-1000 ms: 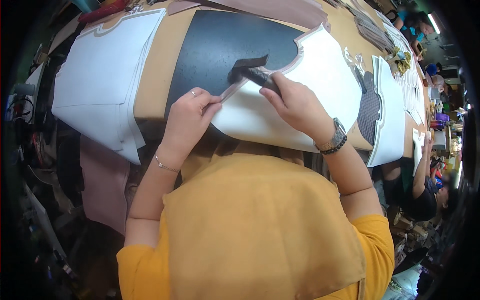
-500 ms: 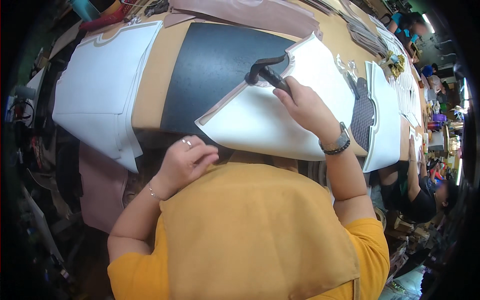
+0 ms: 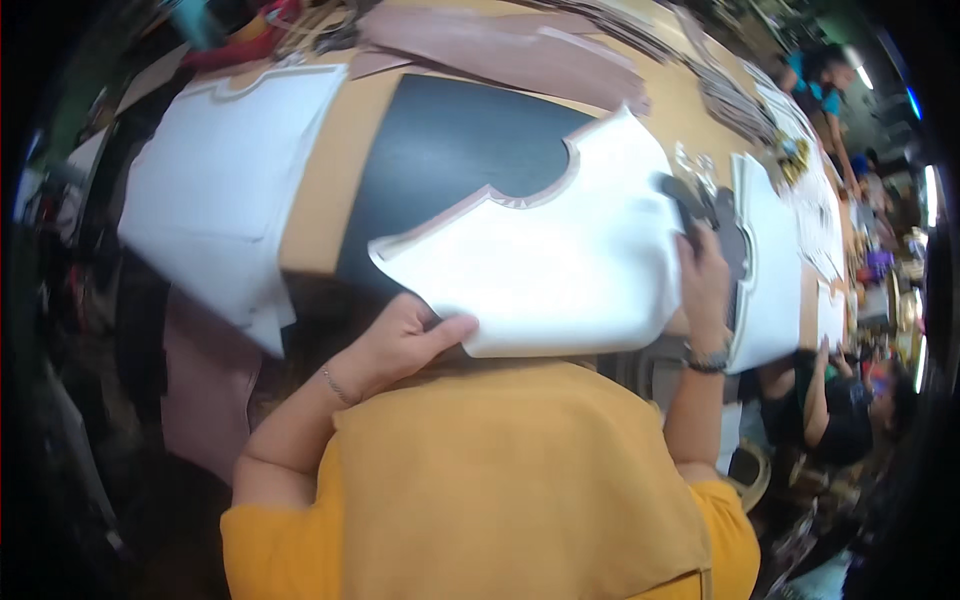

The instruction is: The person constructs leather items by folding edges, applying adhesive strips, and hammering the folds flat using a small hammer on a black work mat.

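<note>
A white leather-like panel [image 3: 560, 265] with a curved notch and a folded pinkish-brown border lies partly over a black board [image 3: 455, 140]. My left hand [image 3: 405, 340] pinches its near left edge, thumb on top and fingers underneath. Beyond the panel's right edge, my right hand [image 3: 706, 285] is closed round the handle of a dark hammer [image 3: 685, 200], blurred by motion. The hammer is over or on a dark textured pad [image 3: 735, 235]; whether it touches is unclear. The panel's near edge bends up along the table's front.
White panels are stacked at left [image 3: 215, 175], and another white pile [image 3: 775, 270] stands at right. Brown leather pieces [image 3: 490, 50] lie along the back. Crumpled scraps [image 3: 695, 165] sit near the pad. Two people work farther right, one nearer [image 3: 835, 400], one at the back [image 3: 820, 80].
My right hand has carried the hammer from the notched edge to the right side. My left hand, earlier off the panel, now grips its near left edge.
</note>
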`<act>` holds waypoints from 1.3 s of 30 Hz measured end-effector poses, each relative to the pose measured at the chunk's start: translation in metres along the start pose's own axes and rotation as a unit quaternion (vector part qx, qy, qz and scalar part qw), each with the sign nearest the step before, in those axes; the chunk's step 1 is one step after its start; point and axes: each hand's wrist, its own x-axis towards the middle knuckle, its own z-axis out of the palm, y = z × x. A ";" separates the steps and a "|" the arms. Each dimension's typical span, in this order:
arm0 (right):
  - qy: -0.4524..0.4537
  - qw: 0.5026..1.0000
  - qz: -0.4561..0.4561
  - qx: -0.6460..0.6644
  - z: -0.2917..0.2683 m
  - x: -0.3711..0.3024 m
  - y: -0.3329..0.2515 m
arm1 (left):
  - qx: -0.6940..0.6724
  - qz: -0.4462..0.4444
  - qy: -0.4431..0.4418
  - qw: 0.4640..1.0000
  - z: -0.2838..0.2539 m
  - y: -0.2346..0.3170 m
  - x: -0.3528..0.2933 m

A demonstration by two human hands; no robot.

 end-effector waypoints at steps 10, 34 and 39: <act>-0.001 0.990 0.020 -0.140 -0.010 -0.013 0.085 | 0.023 0.419 0.458 0.783 -0.107 0.092 -0.133; -0.081 0.971 -0.191 -0.120 0.081 0.028 -0.026 | 0.325 -0.331 0.672 0.577 -0.314 -0.162 -0.290; -0.074 0.972 -0.176 -0.140 0.079 0.020 -0.029 | 0.196 -0.543 0.648 0.496 -0.246 -0.214 -0.253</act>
